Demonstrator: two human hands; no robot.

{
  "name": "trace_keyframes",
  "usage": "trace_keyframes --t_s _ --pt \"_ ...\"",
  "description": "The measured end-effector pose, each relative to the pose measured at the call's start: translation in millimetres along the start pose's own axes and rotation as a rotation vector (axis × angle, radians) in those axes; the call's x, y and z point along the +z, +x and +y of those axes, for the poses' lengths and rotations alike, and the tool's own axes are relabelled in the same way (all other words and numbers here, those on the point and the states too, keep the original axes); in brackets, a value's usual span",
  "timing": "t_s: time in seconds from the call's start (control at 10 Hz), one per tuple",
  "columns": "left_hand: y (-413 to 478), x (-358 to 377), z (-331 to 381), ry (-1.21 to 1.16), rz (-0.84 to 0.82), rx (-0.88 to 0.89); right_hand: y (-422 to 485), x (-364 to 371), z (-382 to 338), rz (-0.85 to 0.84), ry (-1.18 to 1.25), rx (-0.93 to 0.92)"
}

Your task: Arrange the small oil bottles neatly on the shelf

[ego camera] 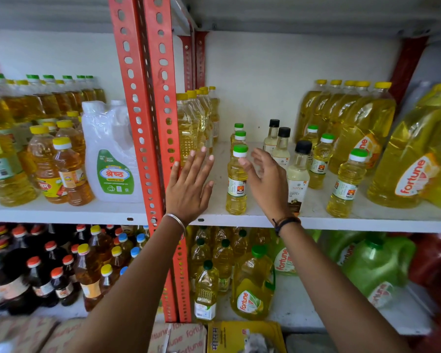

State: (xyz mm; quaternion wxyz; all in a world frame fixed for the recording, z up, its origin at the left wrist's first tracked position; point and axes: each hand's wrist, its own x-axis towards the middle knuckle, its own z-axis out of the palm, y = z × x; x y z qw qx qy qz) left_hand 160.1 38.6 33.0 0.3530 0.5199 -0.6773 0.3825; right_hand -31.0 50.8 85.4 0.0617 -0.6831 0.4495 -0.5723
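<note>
Small yellow oil bottles with green caps stand in a front-to-back row on the white shelf (265, 220); the nearest small bottle (236, 182) is between my hands. My left hand (190, 186) is flat and open just left of it, holding nothing. My right hand (266, 182) is open with fingers spread just right of it, near its neck, not gripping. More small green-capped bottles (345, 184) (320, 161) and three black-capped clear bottles (299, 174) stand scattered to the right.
Large yellow-capped oil bottles (189, 123) line the left side by the red slotted upright (148, 118). Big Fortune jugs (413, 159) fill the right. A white jug (110, 159) and other bottles sit on the left shelf; more bottles and boxes are below.
</note>
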Motion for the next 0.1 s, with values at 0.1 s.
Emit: trace_keyframes --t_s 0.1 --pt "10.9 -14.4 16.1 -0.093 0.017 0.014 -2.5 -24.8 0.2 0.129 -0.139 -0.101"
